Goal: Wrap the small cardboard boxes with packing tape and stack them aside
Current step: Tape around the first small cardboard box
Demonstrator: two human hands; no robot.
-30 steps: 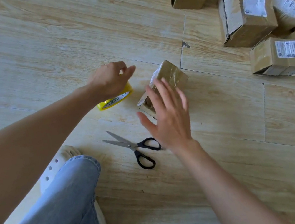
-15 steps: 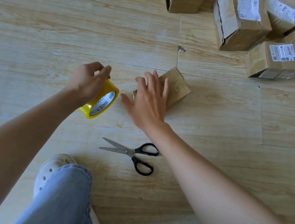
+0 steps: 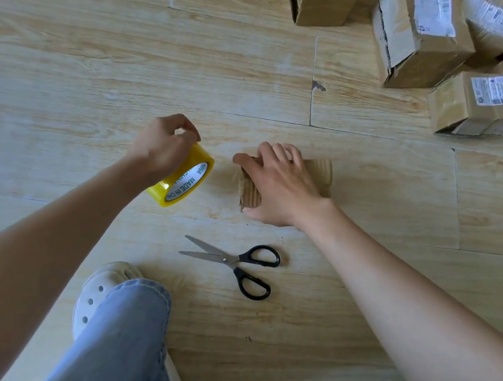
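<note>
Two hands are at work. Your left hand (image 3: pixel 166 144) grips the yellow roll (image 3: pixel 183 180) from above, fingers curled close over its rim, thumb and forefinger pinched together at the top edge. The roll is tilted, its printed core turned toward you, and whether it touches the floor (image 3: pixel 60 89) cannot be told. Your right hand (image 3: pixel 279 185) holds the box (image 3: pixel 320 172), which lies on the floor just right of the roll. The palm covers most of its top, the fingers bend over the far edge and the thumb sits against the near left corner, so only the ribbed left end and the right end show. A small gap of bare floor separates roll and box. The scissors (image 3: pixel 235 259) lie near the box on your side, blades parted and pointing left, touched by neither hand. A pile (image 3: pixel 418 39) of labelled boxes sits well apart at the upper right. Your leg (image 3: pixel 106 364) and white shoe (image 3: pixel 95 296) are at the lower left, below the left forearm.
</note>
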